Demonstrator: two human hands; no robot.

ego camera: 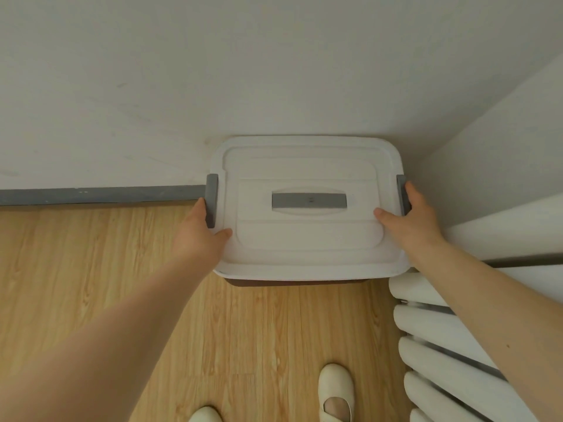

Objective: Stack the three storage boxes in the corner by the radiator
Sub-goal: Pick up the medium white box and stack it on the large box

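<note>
A storage box with a white lid (307, 242) sits in the corner, seen from above. The lid has a grey handle (309, 201) in its middle and grey clips (212, 196) on both short sides. A brown strip (292, 282) shows under the lid's near edge; whatever lies below is hidden. My left hand (202, 236) grips the box's left side by the clip, thumb on the lid. My right hand (412, 219) grips the right side, thumb on top.
A white radiator (441, 339) runs along the right wall close to the box. The white back wall with a grey skirting board (100, 194) stands behind. The floor is wood laminate (91, 269). My feet in cream slippers (335, 391) stand near the bottom edge.
</note>
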